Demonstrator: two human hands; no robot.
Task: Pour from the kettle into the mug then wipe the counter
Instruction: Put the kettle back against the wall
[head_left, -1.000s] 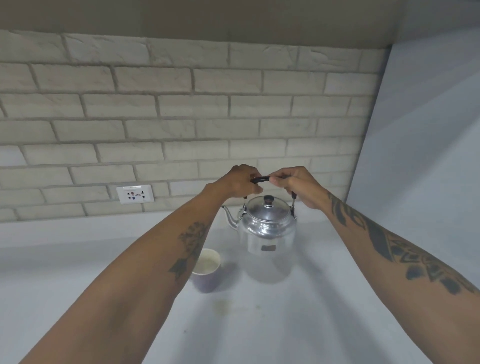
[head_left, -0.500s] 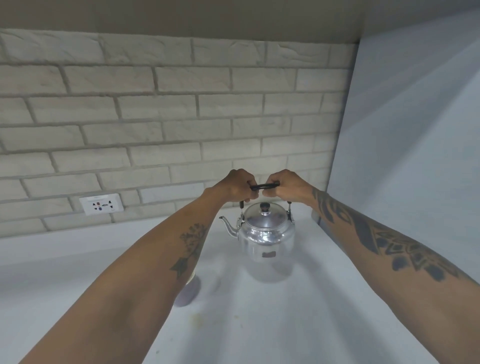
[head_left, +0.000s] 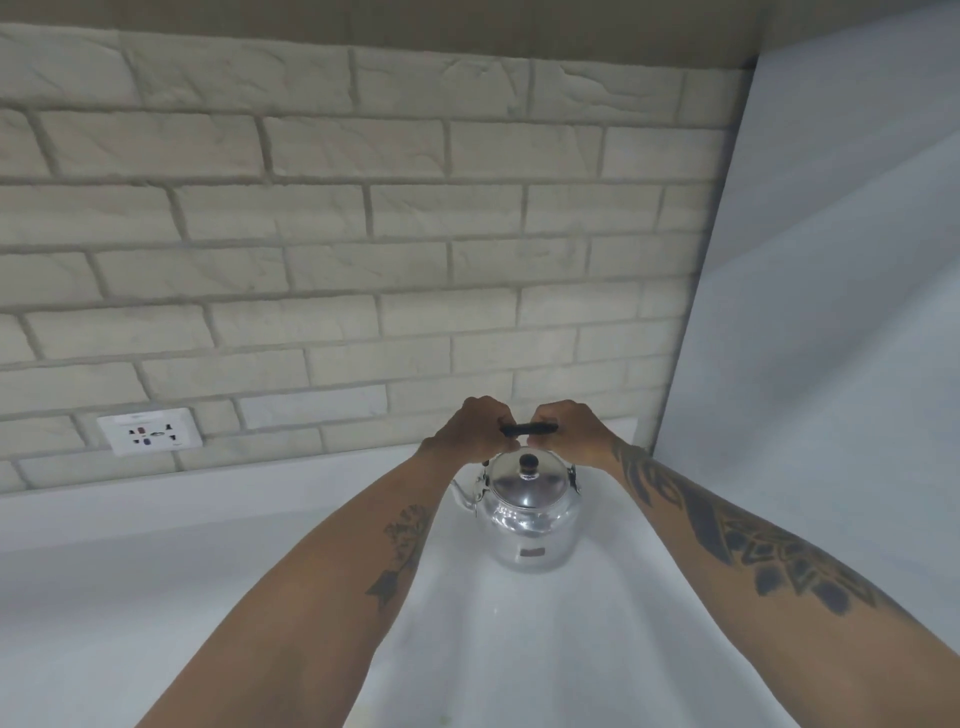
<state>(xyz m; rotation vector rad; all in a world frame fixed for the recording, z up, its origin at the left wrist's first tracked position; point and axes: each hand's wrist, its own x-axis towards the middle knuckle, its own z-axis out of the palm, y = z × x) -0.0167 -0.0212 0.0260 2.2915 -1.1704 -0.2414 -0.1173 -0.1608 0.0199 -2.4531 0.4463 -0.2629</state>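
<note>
Both of our hands are closed around one thing: the black handle (head_left: 529, 428) that arches over the kettle (head_left: 527, 512). Our left hand (head_left: 475, 427) grips its left end with fingers curled fully over the bar, and our right hand (head_left: 569, 426) grips the right end the same way, so only a short stretch of handle shows between our knuckles. The kettle is polished metal with a domed lid (head_left: 525, 483) topped by a dark knob (head_left: 529, 461), and its spout (head_left: 464, 498) points toward the counter's left end. It sits upright near the counter's back edge and toward the right end; whether its base touches the surface or hangs just above it we cannot tell. The counter (head_left: 519, 649) is plain white and smooth, running off to the left, with a low white upstand along its back edge. Behind that rises a wall of pale brick (head_left: 363, 234), carrying a white socket plate (head_left: 149, 431) low down, well left of the kettle. At the counter's right end stands a flat white panel (head_left: 831, 312), meeting the brick in the back right corner. The mug is hidden from us.
</note>
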